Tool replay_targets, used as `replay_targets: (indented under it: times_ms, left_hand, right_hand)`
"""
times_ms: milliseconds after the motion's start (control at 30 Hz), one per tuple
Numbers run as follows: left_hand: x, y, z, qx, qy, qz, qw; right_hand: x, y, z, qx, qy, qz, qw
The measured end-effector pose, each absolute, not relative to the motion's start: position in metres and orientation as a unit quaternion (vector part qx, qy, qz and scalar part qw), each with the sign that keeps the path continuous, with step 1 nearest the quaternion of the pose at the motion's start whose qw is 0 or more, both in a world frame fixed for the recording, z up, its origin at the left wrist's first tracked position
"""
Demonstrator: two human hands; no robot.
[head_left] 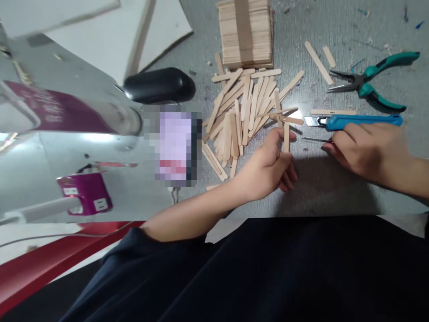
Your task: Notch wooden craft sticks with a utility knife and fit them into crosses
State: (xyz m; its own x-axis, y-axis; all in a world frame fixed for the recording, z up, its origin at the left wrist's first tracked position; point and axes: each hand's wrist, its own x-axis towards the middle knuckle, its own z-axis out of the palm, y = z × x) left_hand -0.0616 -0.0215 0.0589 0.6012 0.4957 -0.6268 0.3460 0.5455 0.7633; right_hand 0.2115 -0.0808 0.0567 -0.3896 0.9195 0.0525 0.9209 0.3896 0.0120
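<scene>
My left hand (pixel 271 167) is closed on a wooden craft stick (pixel 286 137), which points up from between the thumb and fingers. At its upper end a few short stick pieces (pixel 284 117) cross it; whether they are joined to it I cannot tell. My right hand (pixel 365 150) pinches a thin, pointed metal tool (pixel 317 140), its tip aimed left at the left hand; the rest is hidden in the fingers. Just above the right hand lies a blue utility knife (pixel 363 121) with its blade out, partly covered by the knuckles.
Loose craft sticks (pixel 246 107) are heaped left of the hands, below a banded bundle (pixel 231 33). Green-handled pliers (pixel 365 82) lie open at upper right. A black case (pixel 160 85), a blurred-out phone (pixel 176 145) and a purple power adapter (pixel 85 194) are at left.
</scene>
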Motion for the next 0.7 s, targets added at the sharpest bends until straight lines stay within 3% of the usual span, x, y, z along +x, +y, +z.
replay_targets:
  times_ms: [167,467,700]
  left_hand:
    - [-0.058,-0.022,0.053,0.485,0.444,0.043,0.752]
    - [-0.059,-0.022,0.046,0.501,0.421,0.06,0.754]
    - [-0.056,-0.021,0.05,0.496,0.425,0.068,0.754]
  right_hand:
    - [0.212,-0.079,0.052,-0.517,-0.849,-0.093,0.052]
    - [0.227,-0.068,0.057,-0.549,-0.826,-0.063,0.109]
    - [0.239,-0.048,0.056,-0.603,-0.797,-0.018,0.043]
